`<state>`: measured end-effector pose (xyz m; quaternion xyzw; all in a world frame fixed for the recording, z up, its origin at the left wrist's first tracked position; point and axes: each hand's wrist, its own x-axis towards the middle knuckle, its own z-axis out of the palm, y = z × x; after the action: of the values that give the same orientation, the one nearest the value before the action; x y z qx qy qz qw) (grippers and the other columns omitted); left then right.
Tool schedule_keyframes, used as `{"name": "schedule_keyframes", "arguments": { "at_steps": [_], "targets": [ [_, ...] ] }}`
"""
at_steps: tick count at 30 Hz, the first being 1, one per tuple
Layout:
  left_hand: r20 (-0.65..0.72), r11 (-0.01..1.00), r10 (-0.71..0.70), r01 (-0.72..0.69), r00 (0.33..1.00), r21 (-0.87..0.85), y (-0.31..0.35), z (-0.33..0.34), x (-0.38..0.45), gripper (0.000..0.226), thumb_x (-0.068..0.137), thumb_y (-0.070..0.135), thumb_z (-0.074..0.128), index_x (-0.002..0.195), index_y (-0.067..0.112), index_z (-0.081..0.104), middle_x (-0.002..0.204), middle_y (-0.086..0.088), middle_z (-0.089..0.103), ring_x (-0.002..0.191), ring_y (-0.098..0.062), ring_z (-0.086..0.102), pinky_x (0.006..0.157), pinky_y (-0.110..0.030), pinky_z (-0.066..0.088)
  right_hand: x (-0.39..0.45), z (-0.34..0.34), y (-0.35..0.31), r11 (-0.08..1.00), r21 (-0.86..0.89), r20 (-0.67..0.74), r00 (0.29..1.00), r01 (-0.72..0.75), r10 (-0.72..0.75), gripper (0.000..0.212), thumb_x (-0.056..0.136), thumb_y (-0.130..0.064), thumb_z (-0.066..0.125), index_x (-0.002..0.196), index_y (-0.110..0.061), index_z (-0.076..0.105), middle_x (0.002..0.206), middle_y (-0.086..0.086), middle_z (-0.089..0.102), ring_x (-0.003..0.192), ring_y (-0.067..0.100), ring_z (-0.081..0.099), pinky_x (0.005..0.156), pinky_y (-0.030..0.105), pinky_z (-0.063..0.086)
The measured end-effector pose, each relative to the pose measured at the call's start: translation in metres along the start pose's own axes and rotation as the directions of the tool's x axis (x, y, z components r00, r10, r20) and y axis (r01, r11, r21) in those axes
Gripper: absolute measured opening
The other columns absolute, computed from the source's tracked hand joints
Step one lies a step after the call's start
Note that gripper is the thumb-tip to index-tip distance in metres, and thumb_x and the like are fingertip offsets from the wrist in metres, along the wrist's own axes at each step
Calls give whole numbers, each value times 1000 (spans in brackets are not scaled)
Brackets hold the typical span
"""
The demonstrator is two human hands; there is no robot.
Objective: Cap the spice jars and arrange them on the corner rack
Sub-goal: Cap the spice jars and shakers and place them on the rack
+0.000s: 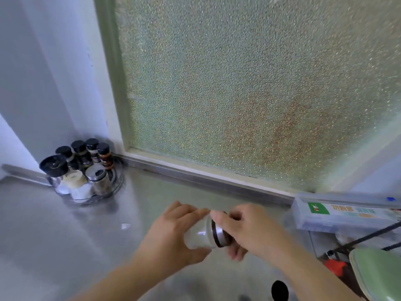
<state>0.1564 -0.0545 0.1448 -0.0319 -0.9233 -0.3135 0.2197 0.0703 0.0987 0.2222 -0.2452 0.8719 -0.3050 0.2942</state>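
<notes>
jars on the corner rack (112, 187), one more being capped over the table (54, 235).
capped spice jars (93, 168) crowd the rack at far left; left hand (171, 237) grips a tilted clear jar (200, 232) of white powder, right hand (249, 231) curls round its metal cap (219, 232).

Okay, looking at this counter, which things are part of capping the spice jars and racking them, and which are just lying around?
Part of the job:
- jar, held by left hand
- silver cap, gripped by right hand
- corner rack with capped jars

Just lying about:
- clear plastic box
- green object
- black cables
</notes>
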Motion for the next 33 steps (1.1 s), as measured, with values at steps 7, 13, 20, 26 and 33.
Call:
{"name": "schedule_keyframes", "arguments": {
  "at_steps": [7,13,20,26,33],
  "targets": [
    [-36,999,-54,54,998,-6,-16,-19,1,63,54,53,66,111,30,54,86,9,66,77,-2,42,74,-9,35,8,-5,-8,967,-176,67,982,185,-176,53,77,-63,54,127,-50,41,129,-21,52,98,-7,57,90,24,50],
    [-24,998,-66,66,998,15,-21,-25,-1,63,52,56,63,111,33,52,85,11,65,78,-3,43,76,-11,37,10,5,-22,952,-225,-80,970,206,-229,57,74,-70,50,123,-40,49,92,-10,70,79,-3,63,78,23,51],
    [-19,997,-77,77,997,6,-26,-35,-2,64,53,54,66,111,31,54,85,9,65,78,-3,42,75,-10,36,16,9,-29,929,-231,-22,953,289,-302,39,81,-58,53,118,-47,50,96,-14,66,85,-2,63,78,26,54],
    [-35,995,-104,104,994,3,-28,-45,-2,63,53,54,66,111,29,57,86,9,66,79,-2,42,76,-8,33,19,5,-30,927,-150,107,937,345,-331,65,72,-55,65,125,-65,28,123,-31,46,104,-8,54,86,23,51],
    [-23,993,-122,121,992,-11,-25,-44,-6,64,53,54,68,111,30,57,86,10,64,78,2,38,78,-1,31,22,3,-27,930,-156,106,942,333,-320,66,66,-70,60,124,-64,29,120,-30,52,102,-10,56,88,23,50]
  ]
}}
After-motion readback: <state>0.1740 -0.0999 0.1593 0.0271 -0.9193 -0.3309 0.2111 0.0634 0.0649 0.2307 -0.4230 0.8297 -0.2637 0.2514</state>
